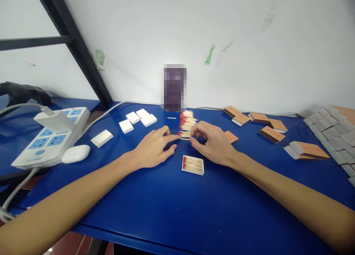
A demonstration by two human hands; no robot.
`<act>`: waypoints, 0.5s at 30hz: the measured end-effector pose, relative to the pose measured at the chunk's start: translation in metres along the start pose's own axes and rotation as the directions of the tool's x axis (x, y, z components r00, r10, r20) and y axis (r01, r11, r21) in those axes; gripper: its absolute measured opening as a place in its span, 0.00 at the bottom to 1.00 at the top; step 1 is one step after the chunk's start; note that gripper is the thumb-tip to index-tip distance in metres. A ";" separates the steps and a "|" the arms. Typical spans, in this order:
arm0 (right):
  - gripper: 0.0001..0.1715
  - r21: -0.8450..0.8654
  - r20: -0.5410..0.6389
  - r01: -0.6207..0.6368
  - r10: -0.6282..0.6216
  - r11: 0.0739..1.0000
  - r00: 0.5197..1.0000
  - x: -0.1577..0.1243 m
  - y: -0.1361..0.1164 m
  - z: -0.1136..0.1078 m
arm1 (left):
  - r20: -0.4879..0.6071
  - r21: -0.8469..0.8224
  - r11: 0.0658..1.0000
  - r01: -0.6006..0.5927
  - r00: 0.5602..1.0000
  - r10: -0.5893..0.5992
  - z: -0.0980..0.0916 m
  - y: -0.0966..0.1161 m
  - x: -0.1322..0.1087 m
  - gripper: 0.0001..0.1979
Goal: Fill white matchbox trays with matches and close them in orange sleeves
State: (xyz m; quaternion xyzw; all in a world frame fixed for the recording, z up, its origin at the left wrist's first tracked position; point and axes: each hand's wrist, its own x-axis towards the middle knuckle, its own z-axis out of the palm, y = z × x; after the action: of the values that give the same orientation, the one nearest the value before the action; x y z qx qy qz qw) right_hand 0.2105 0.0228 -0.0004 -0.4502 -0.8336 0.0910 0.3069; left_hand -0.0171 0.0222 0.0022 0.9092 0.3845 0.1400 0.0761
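A loose pile of red-tipped matches (188, 121) lies on the blue table (172, 203). My left hand (155, 147) rests on the table left of the pile's near end, its fingertips pinched on a few matches there. My right hand (212, 142) is on the right side, fingers curled and pinching the same near matches. A small white tray (192, 165) filled with matches lies just in front of my hands, between my wrists.
Several empty white trays (138, 120) lie at the back left. Orange matchbox sleeves (267, 127) are scattered at the right, beside a stack of grey boxes (332, 131). A power strip (52, 134) and a white earbud case (75, 153) sit on the left.
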 end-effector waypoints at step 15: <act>0.02 -0.052 0.052 0.038 -0.035 0.998 0.998 0.001 0.001 0.000 | -0.018 -0.035 0.999 0.019 1.000 -0.020 -0.002 0.003 0.000 0.19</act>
State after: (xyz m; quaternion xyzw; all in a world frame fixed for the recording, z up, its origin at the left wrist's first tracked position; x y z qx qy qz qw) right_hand 0.2105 0.0239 -0.0006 -0.4404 -0.8513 0.0746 0.2752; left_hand -0.0155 0.0204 0.0045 0.9027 0.3915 0.1542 0.0895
